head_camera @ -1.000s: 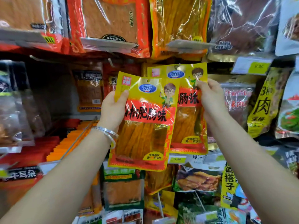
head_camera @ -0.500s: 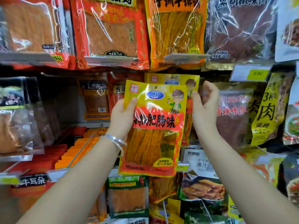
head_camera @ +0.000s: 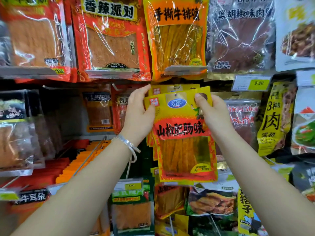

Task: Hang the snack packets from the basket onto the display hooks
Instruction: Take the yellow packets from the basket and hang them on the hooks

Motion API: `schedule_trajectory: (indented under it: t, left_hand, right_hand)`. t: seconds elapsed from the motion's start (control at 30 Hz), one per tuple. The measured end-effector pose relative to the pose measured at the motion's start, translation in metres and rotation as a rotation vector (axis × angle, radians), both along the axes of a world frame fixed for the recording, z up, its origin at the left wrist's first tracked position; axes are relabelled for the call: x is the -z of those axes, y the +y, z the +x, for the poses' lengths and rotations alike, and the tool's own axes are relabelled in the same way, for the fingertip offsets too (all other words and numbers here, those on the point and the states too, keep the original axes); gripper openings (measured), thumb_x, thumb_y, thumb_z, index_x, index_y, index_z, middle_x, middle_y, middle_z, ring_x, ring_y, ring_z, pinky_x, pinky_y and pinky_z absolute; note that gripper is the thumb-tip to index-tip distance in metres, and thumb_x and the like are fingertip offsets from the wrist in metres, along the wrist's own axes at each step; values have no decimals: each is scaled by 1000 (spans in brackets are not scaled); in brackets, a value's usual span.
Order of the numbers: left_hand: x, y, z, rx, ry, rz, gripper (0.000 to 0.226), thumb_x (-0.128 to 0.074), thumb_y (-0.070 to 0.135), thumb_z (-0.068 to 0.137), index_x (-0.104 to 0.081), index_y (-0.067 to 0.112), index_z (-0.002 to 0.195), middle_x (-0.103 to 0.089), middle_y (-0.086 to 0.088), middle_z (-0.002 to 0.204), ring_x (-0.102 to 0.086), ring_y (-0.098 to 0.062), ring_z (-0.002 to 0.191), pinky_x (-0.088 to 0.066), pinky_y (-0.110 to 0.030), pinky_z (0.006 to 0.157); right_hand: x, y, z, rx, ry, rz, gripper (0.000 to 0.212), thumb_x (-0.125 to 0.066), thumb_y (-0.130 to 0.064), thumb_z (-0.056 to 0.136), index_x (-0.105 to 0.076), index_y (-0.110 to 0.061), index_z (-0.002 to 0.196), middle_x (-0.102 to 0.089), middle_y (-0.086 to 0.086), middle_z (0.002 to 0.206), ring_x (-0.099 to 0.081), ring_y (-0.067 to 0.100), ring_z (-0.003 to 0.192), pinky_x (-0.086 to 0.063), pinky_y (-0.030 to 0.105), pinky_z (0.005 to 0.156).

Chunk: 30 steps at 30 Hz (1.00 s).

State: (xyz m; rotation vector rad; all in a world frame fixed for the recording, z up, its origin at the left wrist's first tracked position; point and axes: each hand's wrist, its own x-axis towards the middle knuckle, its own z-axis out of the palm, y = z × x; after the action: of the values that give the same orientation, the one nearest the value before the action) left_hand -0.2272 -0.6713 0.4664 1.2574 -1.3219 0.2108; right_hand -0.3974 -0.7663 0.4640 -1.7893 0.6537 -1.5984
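**Two hands, one yellow packet held at the rack**

The left hand [head_camera: 139,114] pinches the top left corner of one yellow snack packet [head_camera: 185,147], thumb in front and fingers behind. The right hand [head_camera: 214,113] grips the top right corner the same way, its thumb pressed on the front. The two hands are apart, one at each corner, and the packet is upright and slightly tilted between them, close against the middle row of the display. One silver bracelet [head_camera: 127,143] circles the left wrist.

Just behind the held packet, the top of one matching packet [head_camera: 172,87] shows, with the edges of a few more at the lower left. Whether the held packet's hole is on a hook cannot be told.

Five large packets hang across the top row, among them a red packet [head_camera: 110,40], an orange packet [head_camera: 177,40] and a dark packet [head_camera: 238,40]. Two price tags read clearly: the 9.80 tag [head_camera: 252,83] and the 2.00 tag [head_camera: 133,185].
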Motion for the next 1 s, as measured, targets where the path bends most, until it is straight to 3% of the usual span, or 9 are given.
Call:
schedule_trajectory:
  t: [0.1,0.27,0.33,0.4,0.47,0.6,0.73,1.0]
  left_hand:
    - [-10,0,-12,-22,-170,27,58,-46,9,91,-30,20,145,-34,4,144,-27,-10,135,-25,-37,113]
    - [-25,-5,-25,-6,-218,113,65,-42,18,94,-10,29,149,-18,6,155,-11,-11,143,-10,-34,114]
    - [-25,-6,-28,26,-185,108,65,-43,17,94,-11,30,150,-18,7,155,-14,-4,139,-10,-17,108]
    - [-23,-6,-30,50,-150,102,65,-43,16,94,-11,31,149,-18,9,153,-16,12,123,-8,8,90]
    - [-21,-7,-31,76,-110,112,66,-43,14,94,-10,31,149,-17,9,154,-13,16,116,-10,15,75]
    - [-20,-8,-32,87,-92,118,67,-43,14,94,-9,30,150,-16,6,155,-12,20,114,-10,17,73]
    - [-18,-8,-31,107,-84,129,66,-42,14,95,-10,31,150,-17,7,153,-13,43,95,-13,17,69]
    - [-13,-14,-28,155,-58,78,65,-42,12,94,-13,32,149,-21,13,146,-15,42,99,-20,14,71]
  right_hand:
    - [-11,-8,-3,23,-24,24,23,-55,-39,92,-60,-25,75,-63,-3,78,-60,16,77,-46,35,73]
    - [-29,-15,0,6,-12,13,29,-53,-36,90,-57,-13,75,-59,3,76,-56,20,72,-43,36,69]
    - [-32,-16,3,19,20,13,24,-53,-34,90,-57,-16,75,-58,4,74,-55,19,68,-41,33,66]
    - [-33,-17,5,20,43,19,23,-54,-32,90,-55,-17,72,-57,3,71,-54,18,66,-40,32,64]
    - [-32,-18,6,10,45,47,22,-54,-30,90,-53,-17,71,-55,4,70,-54,19,65,-40,31,63]
    - [-28,-21,5,14,40,79,27,-54,-29,90,-48,-18,66,-52,2,67,-50,18,65,-37,32,64]
    - [-26,-22,4,24,29,82,28,-55,-28,90,-47,-19,64,-51,2,67,-50,19,65,-37,32,64]
    - [-25,-30,8,133,118,3,32,-53,-30,93,-49,-18,64,-54,3,66,-52,16,59,-37,30,59]
